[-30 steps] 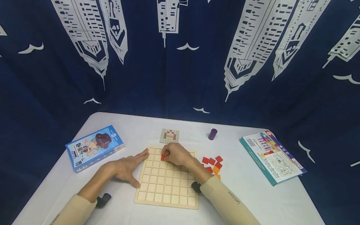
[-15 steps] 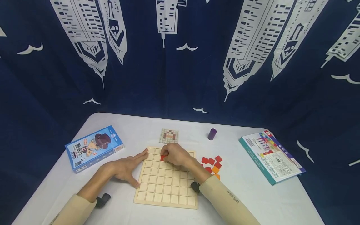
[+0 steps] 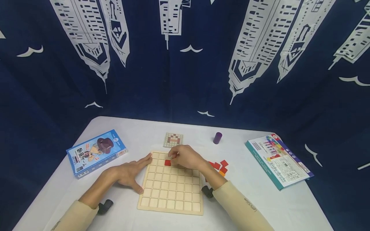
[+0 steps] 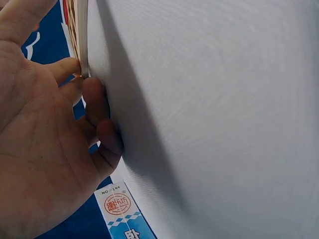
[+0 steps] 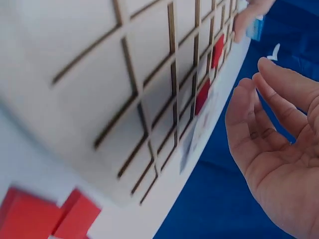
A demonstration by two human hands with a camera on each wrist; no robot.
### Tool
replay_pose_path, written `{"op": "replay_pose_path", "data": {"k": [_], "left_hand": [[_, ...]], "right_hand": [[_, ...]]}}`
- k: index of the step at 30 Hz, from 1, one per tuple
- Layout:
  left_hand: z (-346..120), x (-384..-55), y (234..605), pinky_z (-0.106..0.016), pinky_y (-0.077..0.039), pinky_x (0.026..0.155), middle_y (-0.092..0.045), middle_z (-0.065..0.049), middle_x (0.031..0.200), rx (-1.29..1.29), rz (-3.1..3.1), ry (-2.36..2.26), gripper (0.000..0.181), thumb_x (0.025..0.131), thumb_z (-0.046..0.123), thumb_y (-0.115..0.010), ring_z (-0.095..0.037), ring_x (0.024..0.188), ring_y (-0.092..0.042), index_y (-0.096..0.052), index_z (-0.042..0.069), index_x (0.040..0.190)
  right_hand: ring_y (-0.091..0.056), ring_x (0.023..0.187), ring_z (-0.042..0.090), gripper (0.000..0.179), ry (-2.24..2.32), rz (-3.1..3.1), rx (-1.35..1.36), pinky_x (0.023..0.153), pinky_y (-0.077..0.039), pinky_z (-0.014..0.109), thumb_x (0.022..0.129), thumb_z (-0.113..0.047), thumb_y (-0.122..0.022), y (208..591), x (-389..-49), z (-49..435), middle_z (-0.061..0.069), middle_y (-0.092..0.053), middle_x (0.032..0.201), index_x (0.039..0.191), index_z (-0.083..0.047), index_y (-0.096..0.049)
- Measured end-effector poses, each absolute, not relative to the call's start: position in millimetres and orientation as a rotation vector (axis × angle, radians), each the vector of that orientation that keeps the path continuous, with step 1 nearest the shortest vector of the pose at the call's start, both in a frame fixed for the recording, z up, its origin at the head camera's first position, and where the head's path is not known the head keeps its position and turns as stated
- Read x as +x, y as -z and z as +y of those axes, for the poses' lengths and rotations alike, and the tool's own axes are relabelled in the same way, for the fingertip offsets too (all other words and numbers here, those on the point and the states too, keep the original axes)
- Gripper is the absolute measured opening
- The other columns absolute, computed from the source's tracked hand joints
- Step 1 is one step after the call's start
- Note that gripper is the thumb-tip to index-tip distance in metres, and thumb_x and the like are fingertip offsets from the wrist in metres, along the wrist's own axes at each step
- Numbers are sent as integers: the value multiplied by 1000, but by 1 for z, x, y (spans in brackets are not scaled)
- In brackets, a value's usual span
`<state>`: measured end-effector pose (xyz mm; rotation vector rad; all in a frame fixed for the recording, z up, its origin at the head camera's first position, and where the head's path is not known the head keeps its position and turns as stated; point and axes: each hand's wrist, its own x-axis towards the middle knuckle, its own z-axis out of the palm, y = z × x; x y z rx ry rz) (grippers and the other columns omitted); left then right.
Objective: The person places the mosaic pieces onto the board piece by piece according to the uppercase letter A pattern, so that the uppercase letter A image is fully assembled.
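A wooden grid board [image 3: 170,210] lies flat on the table, with a red square tile [image 3: 167,163] set in its second row from the far edge. The right wrist view shows that red tile [image 5: 218,51] and another red tile [image 5: 203,97] on the grid; the hand covers the second one in the head view. Just over the far part of the board hovers my right hand [image 3: 186,157], fingers loosely bent and holding nothing. My left hand [image 3: 127,175] is spread along the board's left edge, thumb and fingertips touching it; its palm [image 4: 45,144] fills the left wrist view's left side.
Several loose red tiles [image 3: 224,163] and an orange tile [image 3: 222,173] lie right of the board, partly behind the right forearm. Beyond the board are a pattern card [image 3: 173,140] and a purple cylinder [image 3: 217,138]. A blue box [image 3: 96,154] stands left, a teal-edged box [image 3: 278,160] right.
My right hand has let go of the red tile and moved slightly up and right, leaving the tile in its cell. The left hand keeps its place on the board.
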<state>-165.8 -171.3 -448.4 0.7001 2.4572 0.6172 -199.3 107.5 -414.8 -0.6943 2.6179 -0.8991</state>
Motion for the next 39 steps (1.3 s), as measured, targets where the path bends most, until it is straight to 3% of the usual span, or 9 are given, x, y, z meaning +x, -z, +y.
{"op": "replay_pose_path", "data": {"k": [7, 13, 19, 27, 33, 39], "left_hand": [[-172, -166, 449, -62, -24, 118, 0, -2, 171, 701, 2467, -621, 132, 60, 48, -93, -41, 151, -21, -18, 13, 162], [-172, -165, 448, -63, -24, 118, 0, -1, 171, 693, 2465, -620, 132, 60, 47, -94, -39, 152, -21, -18, 13, 162], [-171, -165, 447, -64, -22, 118, -1, -2, 171, 690, 2460, -626, 132, 60, 47, -94, -40, 152, -20, -18, 12, 162], [-169, -166, 447, -66, -23, 117, -2, -2, 171, 688, 2459, -628, 132, 60, 47, -94, -41, 151, -21, -18, 13, 162], [-169, -167, 448, -66, -22, 117, -1, -2, 171, 702, 2454, -634, 132, 60, 47, -93, -41, 151, -21, -17, 12, 162], [-172, -166, 450, -67, -22, 116, -1, -3, 171, 703, 2461, -625, 133, 60, 48, -93, -41, 151, -21, -17, 12, 162]], "right_hand": [[-59, 85, 14, 20, 944, 2621, -616, 76, -51, 30, 91, -13, -74, 416, -202, 143, -6, -66, 93, 111, -14, -74], [-60, 78, 15, 19, 1020, 2634, -484, 62, -50, 28, 91, -14, -73, 419, -204, 178, -4, -66, 93, 109, -16, -74], [-62, 80, 22, 22, 1141, 2600, -358, 68, -53, 30, 91, -17, -73, 422, -206, 209, 1, -65, 94, 112, -14, -73], [-60, 78, 33, 27, 1198, 2597, -164, 64, -52, 35, 92, -21, -72, 428, -206, 263, 8, -63, 95, 116, -9, -71], [-57, 84, 28, 29, 1183, 2637, -103, 69, -49, 31, 93, -19, -70, 434, -207, 308, 10, -62, 96, 119, -5, -69], [-54, 85, 23, 26, 1172, 2552, -94, 71, -45, 30, 93, -18, -70, 445, -201, 324, 8, -59, 89, 116, -5, -68]]}}
